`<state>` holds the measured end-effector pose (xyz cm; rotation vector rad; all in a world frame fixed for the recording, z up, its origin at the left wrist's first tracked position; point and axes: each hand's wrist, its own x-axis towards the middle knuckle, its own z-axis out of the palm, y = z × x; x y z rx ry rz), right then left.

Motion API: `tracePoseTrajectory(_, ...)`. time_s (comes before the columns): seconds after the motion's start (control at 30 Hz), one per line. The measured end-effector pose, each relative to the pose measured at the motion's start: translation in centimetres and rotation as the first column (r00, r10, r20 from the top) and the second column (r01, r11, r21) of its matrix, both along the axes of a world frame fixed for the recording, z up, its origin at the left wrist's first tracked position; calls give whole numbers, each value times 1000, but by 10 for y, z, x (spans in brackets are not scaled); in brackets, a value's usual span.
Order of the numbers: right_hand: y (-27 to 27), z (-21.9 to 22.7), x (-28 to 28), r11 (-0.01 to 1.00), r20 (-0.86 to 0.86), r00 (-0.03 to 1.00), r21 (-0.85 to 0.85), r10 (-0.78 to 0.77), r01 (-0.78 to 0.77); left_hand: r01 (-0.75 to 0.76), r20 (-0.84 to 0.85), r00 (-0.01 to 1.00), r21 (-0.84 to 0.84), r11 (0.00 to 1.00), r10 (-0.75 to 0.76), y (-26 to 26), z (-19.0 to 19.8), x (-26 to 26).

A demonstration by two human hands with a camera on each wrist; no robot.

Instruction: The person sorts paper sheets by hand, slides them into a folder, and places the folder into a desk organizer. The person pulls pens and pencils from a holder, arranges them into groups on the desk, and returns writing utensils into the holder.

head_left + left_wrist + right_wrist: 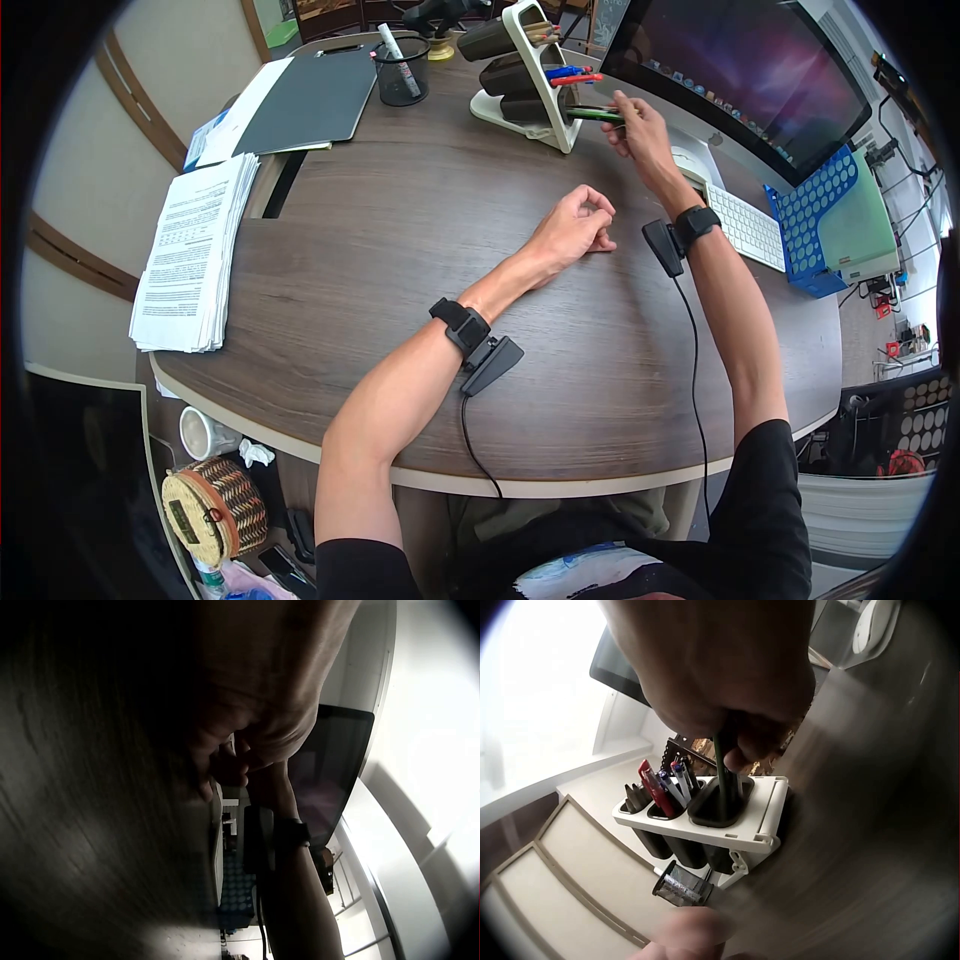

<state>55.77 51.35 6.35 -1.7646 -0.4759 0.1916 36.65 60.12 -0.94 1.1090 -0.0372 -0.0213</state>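
Observation:
My right hand [640, 135] pinches a slim green pencil [597, 115] at the lowest cup of a tilted white pen organizer [557, 105]. From the right wrist view, the pencil [720, 769] reaches down into that dark cup [718, 817], with a darker stick beside it under the fingers. Red and blue pens [676, 787] stand in the neighbouring middle cup, and brown pencils [637, 796] fill the far one. My left hand [575, 228] rests on the desk with loosely curled fingers, holding nothing.
A monitor [740, 70], white keyboard [745, 225] and blue file rack [815, 225] line the right side. A mesh pen cup [402, 85], grey folder [315, 100] and paper stack [190, 260] are at the left. Camera cables hang from both wrists.

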Motion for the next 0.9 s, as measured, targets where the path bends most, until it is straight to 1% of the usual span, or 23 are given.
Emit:
tracePoseTrajectory(0.03,1,1,0,997,-24,999,-77,31,-33,-1,-1,1000,-2,1000,1,0,1,0)
tracePoseTrajectory(0.07,1,1,-1,997,-26,999,-76,30,-32,-1,-3,1000,-1,1000,1,1,2,0)
tracePoseTrajectory(0.13,0,1,-10,992,-135,984,-21,120,-124,32,-19,999,7,999,-32,2,4,-2)
tracePoseTrajectory(0.27,-26,-6,-28,997,-204,976,20,72,-70,35,-30,999,5,999,-35,2,5,-2)
tracePoseTrajectory(0.33,-47,-11,-36,996,-157,985,64,68,-59,25,-27,999,10,1000,-25,2,6,-3)
tracePoseTrajectory(0.4,-69,-17,-47,996,-155,988,88,13,1,26,-35,999,12,1000,-26,2,7,-4)
tracePoseTrajectory(0.47,-91,-21,-59,990,-160,985,133,66,-45,36,-46,998,15,999,-36,1,8,-5)
tracePoseTrajectory(0.5,-99,-20,-68,986,-166,984,163,62,-34,30,-47,998,2,1000,-29,1,8,-6)
tracePoseTrajectory(0.53,-109,-22,-71,986,-165,985,165,45,-17,22,-47,999,-11,1000,-23,2,8,-6)
tracePoseTrajectory(0.6,-127,-25,-74,993,-121,992,117,44,-30,38,-46,998,3,999,-38,2,7,-6)
tracePoseTrajectory(0.63,-137,-29,-70,997,-74,997,74,9,-3,38,-28,999,3,999,-38,3,5,-5)
tracePoseTrajectory(0.67,-145,-33,-65,997,-74,997,80,-5,11,38,-10,999,4,999,-38,4,3,-5)
tracePoseTrajectory(0.73,-160,-39,-51,995,3,997,65,-80,80,48,-23,999,25,999,-47,3,7,-6)
tracePoseTrajectory(0.77,-168,-41,-43,989,-23,996,116,-92,94,39,-30,999,25,999,-39,3,8,-7)
tracePoseTrajectory(0.8,-173,-40,-41,986,-24,994,124,-105,107,30,-38,999,26,999,-29,2,10,-7)
tracePoseTrajectory(0.87,-176,-43,-37,911,-148,973,350,-175,217,40,-53,998,32,999,-38,1,12,-9)
tracePoseTrajectory(0.9,-177,-44,-36,905,-151,971,361,-183,226,32,-59,998,31,999,-30,1,14,-9)
